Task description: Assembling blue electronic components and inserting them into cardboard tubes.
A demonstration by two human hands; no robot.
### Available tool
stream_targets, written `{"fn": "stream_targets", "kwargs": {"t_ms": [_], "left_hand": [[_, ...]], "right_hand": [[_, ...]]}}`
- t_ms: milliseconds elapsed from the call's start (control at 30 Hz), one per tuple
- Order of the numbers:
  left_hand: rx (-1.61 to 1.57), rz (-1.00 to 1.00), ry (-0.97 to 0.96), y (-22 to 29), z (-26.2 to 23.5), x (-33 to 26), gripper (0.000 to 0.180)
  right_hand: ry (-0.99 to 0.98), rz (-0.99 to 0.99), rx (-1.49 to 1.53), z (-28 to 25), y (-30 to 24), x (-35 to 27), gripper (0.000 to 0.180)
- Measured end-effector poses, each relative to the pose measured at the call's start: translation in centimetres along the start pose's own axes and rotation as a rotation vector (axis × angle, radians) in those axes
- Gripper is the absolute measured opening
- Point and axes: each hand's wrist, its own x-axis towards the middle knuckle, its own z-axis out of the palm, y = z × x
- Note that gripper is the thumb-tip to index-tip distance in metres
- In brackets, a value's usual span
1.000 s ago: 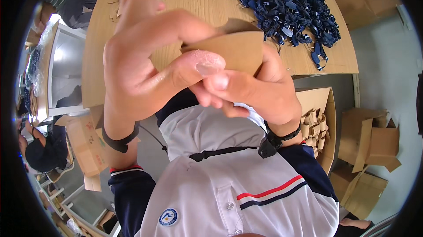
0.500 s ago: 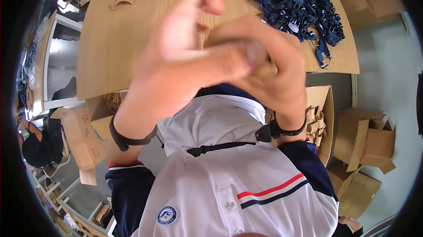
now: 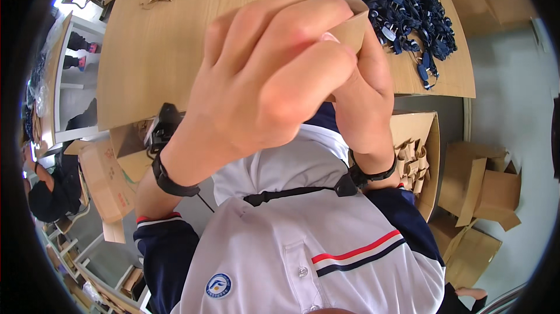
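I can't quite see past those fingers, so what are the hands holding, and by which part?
A small brown cardboard piece, pinched between the left hand and the right hand. Only its upper corner shows, so the exact grip point cannot be told.

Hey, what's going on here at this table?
A person holds a small brown cardboard piece up close to the camera, gripped between both hands, the left hand in front and the right hand behind. Beyond lies a wooden table with a pile of dark blue clips. An open box of cardboard pieces stands at the person's right.
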Motion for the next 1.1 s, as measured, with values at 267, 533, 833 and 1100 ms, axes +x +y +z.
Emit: {"fn": "stream_targets", "kwargs": {"t_ms": [267, 533, 833, 1100], "left_hand": [[-0.086, 0.062, 0.049, -1.0, 0.5, -0.4, 0.044], [-0.765, -0.413, -0.367, -1.5, -3.0, 0.2, 0.06], [-0.633, -0.872, -0.431, -0.1, -4.1, 2.5, 0.024], [-0.564, -0.593, 0.16, 0.8, -0.9, 0.5, 0.026]], "right_hand": [[0.195, -0.185, -0.161, 0.0, 0.1, 0.2, 0.04], [0.183, 0.135, -0.227, -1.8, -2.4, -0.7, 0.021], [-0.054, -0.95, -1.176, -3.8, -0.4, 1.1, 0.038], [-0.045, -0.884, -0.999, -3.1, 0.1, 1.5, 0.034]]}}
